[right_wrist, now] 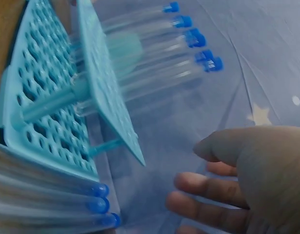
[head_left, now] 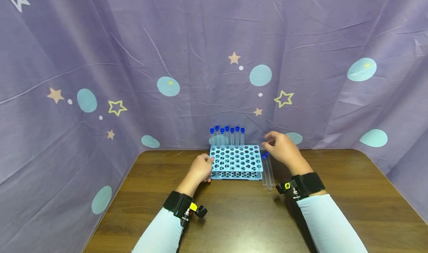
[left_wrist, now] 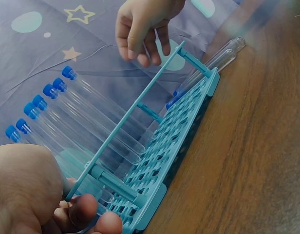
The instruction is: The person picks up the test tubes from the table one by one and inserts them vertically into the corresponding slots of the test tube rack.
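While the bare left hand point(head_left: 201, 168) grips the left end of a light-blue plastic test-tube rack point(head_left: 236, 163) with curled fingers, the bare right hand point(head_left: 282, 148) hangs empty by the other end, thumb and loosely bent fingers apart. Seven clear upright tubes with blue caps point(head_left: 232, 138) stand in the rack's rear rows, between the two hands. Just below the right hand, loose clear tubes with blue caps point(head_left: 269, 171) lie beside the rack on the brown wood-grain table point(head_left: 240, 219). Beyond both hands hangs a purple curtain point(head_left: 207, 41) printed with stars.
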`<state>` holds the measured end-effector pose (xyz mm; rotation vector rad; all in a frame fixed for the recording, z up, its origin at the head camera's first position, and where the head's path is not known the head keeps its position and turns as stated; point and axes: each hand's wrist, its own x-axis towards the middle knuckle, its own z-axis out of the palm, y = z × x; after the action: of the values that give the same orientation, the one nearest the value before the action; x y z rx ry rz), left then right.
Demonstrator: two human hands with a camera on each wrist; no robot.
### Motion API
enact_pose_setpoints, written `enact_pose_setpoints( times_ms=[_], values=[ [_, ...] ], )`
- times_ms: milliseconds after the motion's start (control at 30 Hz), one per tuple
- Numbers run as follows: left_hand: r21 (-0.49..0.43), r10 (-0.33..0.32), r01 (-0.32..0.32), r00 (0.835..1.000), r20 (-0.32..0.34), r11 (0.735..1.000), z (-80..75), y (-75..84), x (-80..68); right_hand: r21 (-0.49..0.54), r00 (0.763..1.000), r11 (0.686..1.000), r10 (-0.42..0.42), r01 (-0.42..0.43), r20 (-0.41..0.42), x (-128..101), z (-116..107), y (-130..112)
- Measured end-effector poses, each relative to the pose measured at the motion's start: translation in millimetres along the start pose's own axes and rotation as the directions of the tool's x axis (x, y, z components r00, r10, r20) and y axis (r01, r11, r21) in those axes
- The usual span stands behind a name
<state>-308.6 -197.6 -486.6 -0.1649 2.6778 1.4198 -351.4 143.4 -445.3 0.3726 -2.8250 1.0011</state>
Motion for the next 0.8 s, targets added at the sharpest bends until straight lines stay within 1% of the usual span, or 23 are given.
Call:
enact_pose_setpoints(
  times_ms=[100, 300, 400, 533, 667, 800],
  values=[
    [-0.002, 0.003, -0.003, 1.000, 0.006, 1.000, -0.8, -0.3, 0.1, -0.027, 1.000, 0.999, 0.018, -0.018, 0.003, 0.2, -4.1, 5.3],
    [-0.001, 0.013, -0.013, 1.000, 0.011, 1.000, -1.2, -2.5, 0.0, -0.082, 0.997, 0.996, 0.040, -0.034, 0.068, 0.0, -4.2, 16.7],
    [0.004, 0.020, -0.020, 1.000, 0.010, 1.000, -1.0, -3.3, -0.6, -0.070, 0.990, 0.996, 0.065, -0.057, 0.128, -0.2, -1.7, 23.4],
    [0.011, 0.028, -0.028, 1.000, 0.003, 1.000, -0.7, -3.7, -1.2, -0.043, 0.972, 0.993, 0.120, -0.114, 0.201, -1.7, 1.1, 30.7],
    [0.018, 0.032, -0.032, 0.999, -0.004, 0.999, -0.4, -2.5, -1.0, -0.051, 0.960, 0.987, 0.160, -0.152, 0.230, -2.8, 2.5, 34.5],
    [0.019, 0.023, -0.023, 1.000, 0.000, 1.000, 0.0, -0.7, -0.2, -0.042, 0.951, 0.985, 0.174, -0.169, 0.255, -3.1, 4.6, 37.0]
  ],
)
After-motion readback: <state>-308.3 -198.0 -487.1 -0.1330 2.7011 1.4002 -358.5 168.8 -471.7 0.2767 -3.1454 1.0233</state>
